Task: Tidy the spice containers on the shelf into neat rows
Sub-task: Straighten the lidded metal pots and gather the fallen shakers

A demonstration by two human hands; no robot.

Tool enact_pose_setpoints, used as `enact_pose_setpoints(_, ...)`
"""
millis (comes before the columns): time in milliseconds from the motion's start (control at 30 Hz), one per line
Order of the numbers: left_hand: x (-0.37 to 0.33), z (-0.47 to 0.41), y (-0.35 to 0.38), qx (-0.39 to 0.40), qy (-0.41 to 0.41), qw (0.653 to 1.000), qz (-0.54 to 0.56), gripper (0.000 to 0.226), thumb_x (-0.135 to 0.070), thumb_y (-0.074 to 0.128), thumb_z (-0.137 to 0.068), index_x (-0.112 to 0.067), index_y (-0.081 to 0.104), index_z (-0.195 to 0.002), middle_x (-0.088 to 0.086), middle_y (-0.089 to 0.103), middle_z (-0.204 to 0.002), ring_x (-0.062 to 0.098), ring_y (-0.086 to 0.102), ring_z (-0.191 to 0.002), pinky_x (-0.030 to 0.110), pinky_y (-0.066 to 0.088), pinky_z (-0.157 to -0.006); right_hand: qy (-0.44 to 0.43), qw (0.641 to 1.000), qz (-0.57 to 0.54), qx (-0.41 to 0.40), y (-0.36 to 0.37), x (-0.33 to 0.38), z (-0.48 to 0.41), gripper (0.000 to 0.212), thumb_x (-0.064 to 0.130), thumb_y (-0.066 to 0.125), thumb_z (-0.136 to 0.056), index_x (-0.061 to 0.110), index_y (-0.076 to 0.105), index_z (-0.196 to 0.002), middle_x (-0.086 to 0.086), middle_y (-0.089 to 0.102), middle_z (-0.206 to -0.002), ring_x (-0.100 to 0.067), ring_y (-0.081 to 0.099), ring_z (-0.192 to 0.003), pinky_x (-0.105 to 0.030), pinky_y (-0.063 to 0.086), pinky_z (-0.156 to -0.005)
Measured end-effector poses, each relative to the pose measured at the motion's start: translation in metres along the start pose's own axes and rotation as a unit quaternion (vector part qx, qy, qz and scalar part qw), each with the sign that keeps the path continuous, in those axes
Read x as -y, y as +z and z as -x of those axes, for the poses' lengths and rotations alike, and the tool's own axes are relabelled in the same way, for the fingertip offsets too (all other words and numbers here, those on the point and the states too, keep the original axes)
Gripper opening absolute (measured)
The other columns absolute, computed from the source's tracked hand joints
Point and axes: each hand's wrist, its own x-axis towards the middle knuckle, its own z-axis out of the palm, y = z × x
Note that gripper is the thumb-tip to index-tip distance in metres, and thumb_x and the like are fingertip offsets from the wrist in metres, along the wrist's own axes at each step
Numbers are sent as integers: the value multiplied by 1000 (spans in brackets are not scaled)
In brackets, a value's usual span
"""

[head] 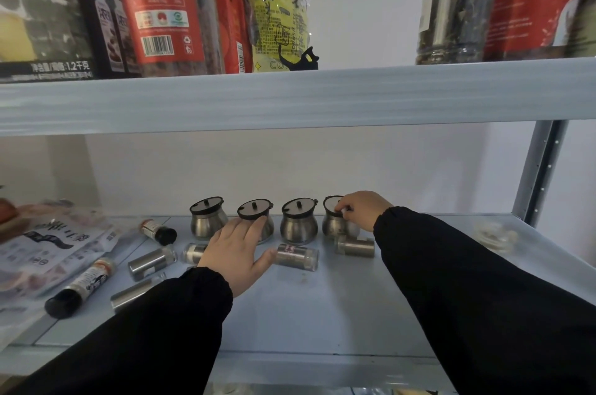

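Note:
Several round steel spice pots with black-rimmed lids stand in a row at the back of the pale shelf. My right hand grips the lid edge of the rightmost pot. My left hand lies open with spread fingers, fingertips against the second pot and thumb beside a lying steel shaker. More shakers lie on their sides: one below my right hand, one partly behind my left hand, two at the left. Two black-capped bottles also lie flat.
Printed snack bags fill the shelf's left end. A clear plastic item sits at the far right near the metal post. The upper shelf board hangs low overhead, loaded with jars and packets.

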Motion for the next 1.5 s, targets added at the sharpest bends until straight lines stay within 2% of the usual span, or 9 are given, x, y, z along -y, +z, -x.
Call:
enact_pose_setpoints(233,4,1,1,-7,0,1000,-9,72,-64,31,-87,-17,42,-140,7,58,-129,31,46,-125,47,41,-100,0,1000,12,-6,-2,-2,2,33,16,45,-101,22,65,-126,0,62,-131,-20,56,-119,-25,38,-96)
enact_pose_setpoints(433,11,0,0,0,-4,1000,-15,74,-65,26,-86,-18,35,-144,5,53,-132,29,39,-130,46,36,-105,8,1000,12,-8,-1,1,3,33,15,44,-101,22,65,-125,-1,63,-129,-21,56,-117,-27,39,-96)
enact_pose_setpoints(567,19,1,-2,0,-4,1000,-15,73,-65,26,-87,-20,33,-145,3,51,-135,28,37,-132,44,35,-106,29,999,-5,-16,0,6,1,33,25,50,-96,21,58,-128,-1,61,-127,-23,56,-117,-27,41,-89)
enact_pose_setpoints(700,30,3,-9,-11,4,1000,-14,71,-64,29,-88,-20,35,-143,2,52,-134,26,39,-130,43,36,-104,-1,994,-80,-76,0,34,-2,58,34,57,-92,24,40,-146,-4,46,-146,-22,48,-129,-32,37,-104)
enact_pose_setpoints(867,47,13,-17,-10,10,1000,-13,69,-65,30,-88,-25,34,-144,-1,47,-140,24,34,-134,42,34,-106,-38,999,-14,-9,9,81,-17,61,31,53,-91,27,37,-149,-9,43,-148,-24,37,-138,-35,34,-111)
enact_pose_setpoints(1000,65,20,-24,-2,17,1000,-5,67,-65,30,-88,-26,36,-141,1,47,-139,24,37,-132,44,40,-102,-32,997,62,27,16,103,-26,41,31,49,-94,18,58,-132,-7,59,-133,-27,53,-123,-34,44,-99)
enact_pose_setpoints(1167,90,28,-27,-5,23,1000,10,67,-65,32,-88,-26,37,-142,0,49,-138,22,40,-128,43,43,-98,6,998,63,21,22,115,-30,31,37,52,-96,20,68,-116,-3,66,-117,-24,60,-108,-32,46,-88)
enact_pose_setpoints(1300,98,31,-26,8,33,999,21,70,-66,26,-88,-26,32,-145,-1,46,-139,23,38,-129,42,39,-102,28,999,41,1,25,117,-31,24,33,54,-94,15,69,-101,-3,68,-102,-24,61,-98,-31,44,-76)
enact_pose_setpoints(1500,100,35,-23,24,61,997,41,67,-64,27,-88,-25,37,-141,1,50,-135,24,39,-128,41,39,-101,46,997,63,10,26,121,-23,16,26,50,-94,21,63,-101,-1,66,-101,-23,56,-98,-33,46,-81)
